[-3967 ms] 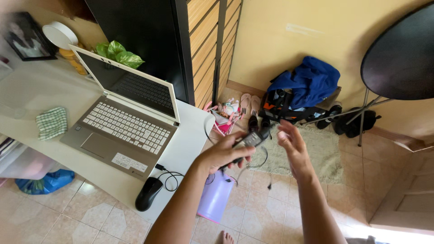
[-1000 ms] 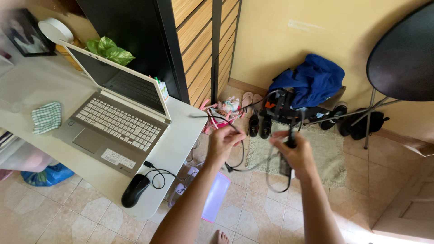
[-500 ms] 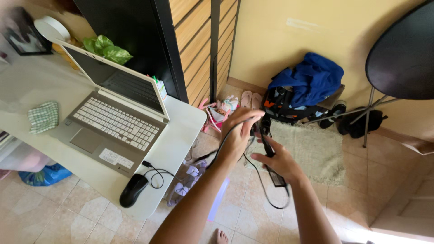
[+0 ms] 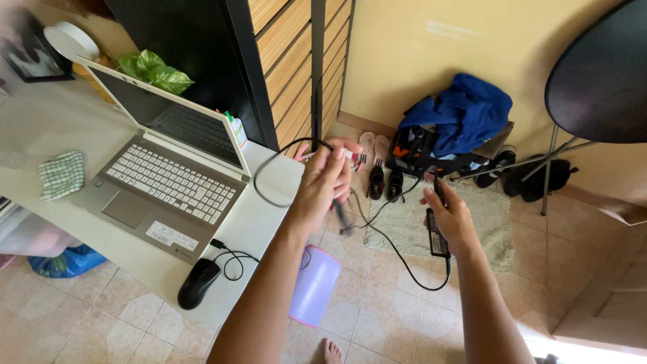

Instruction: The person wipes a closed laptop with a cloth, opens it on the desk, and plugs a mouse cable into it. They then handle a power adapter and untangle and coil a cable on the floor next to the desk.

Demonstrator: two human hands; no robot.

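One black power adapter (image 4: 437, 232) is gripped in the right hand (image 4: 450, 219), held in the air above the floor, right of the table's right edge. Its black cable (image 4: 397, 255) is pinched in the closed fingers (image 4: 333, 168) of the left hand (image 4: 322, 189), with one loop standing over the table's right corner and another sagging between the hands. The cable is judged only partly gathered; most of it hangs loose. On the table (image 4: 269, 216) are counted one open laptop (image 4: 168, 182), one black mouse (image 4: 199, 283) near the front edge, and one checked cloth (image 4: 60, 174).
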